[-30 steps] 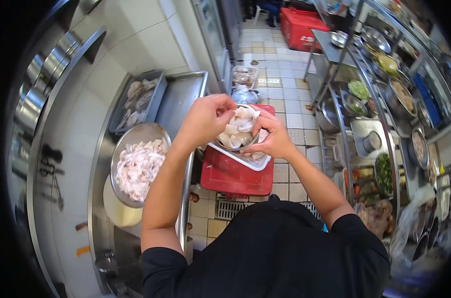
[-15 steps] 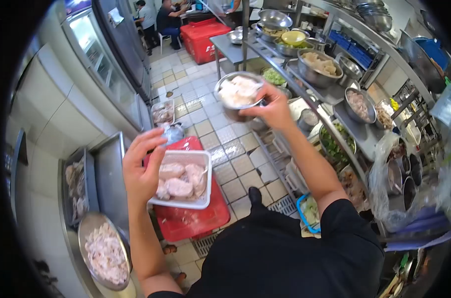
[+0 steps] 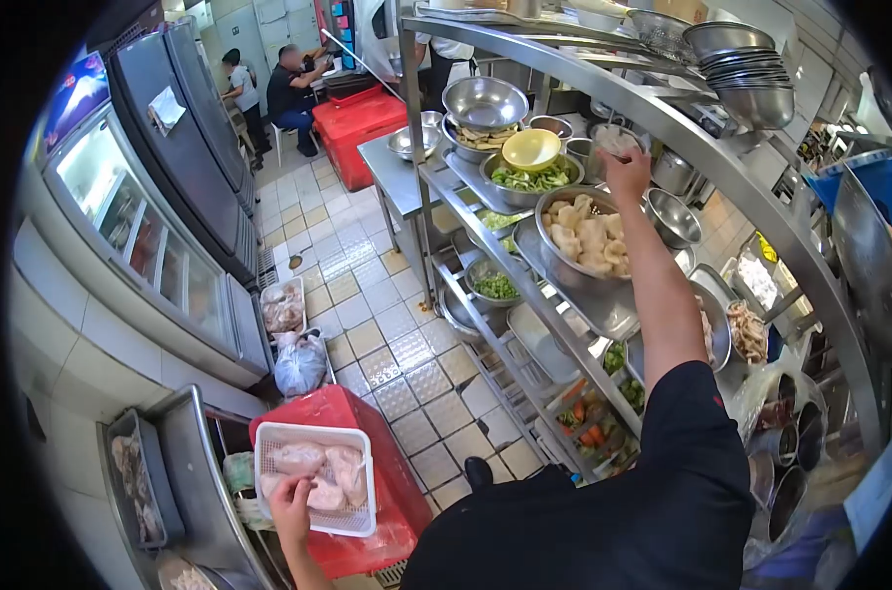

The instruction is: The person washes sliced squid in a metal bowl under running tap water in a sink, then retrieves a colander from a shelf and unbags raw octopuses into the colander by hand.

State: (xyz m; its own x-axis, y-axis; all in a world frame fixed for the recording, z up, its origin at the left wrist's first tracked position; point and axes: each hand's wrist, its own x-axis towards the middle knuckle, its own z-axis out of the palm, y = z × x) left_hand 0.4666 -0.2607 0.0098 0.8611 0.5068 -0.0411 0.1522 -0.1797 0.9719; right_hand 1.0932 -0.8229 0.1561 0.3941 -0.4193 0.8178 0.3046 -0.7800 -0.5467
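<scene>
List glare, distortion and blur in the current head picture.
Head view: wide-angle distortion bows the steel rail; head view: light glares off the floor tiles; head view: the seated person's head is blurred, while the white basket looks clear.

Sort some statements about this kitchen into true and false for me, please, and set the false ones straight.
1. The basket stands on a red box. True.
2. The basket holds carrots. False: it holds pale raw meat.
3. The left hand is at the basket. True.
4. The right hand is at the basket too. False: it is well away from it, holding a small bowl.
5. Sliced greens lie next to the yellow bowl. True.
</scene>
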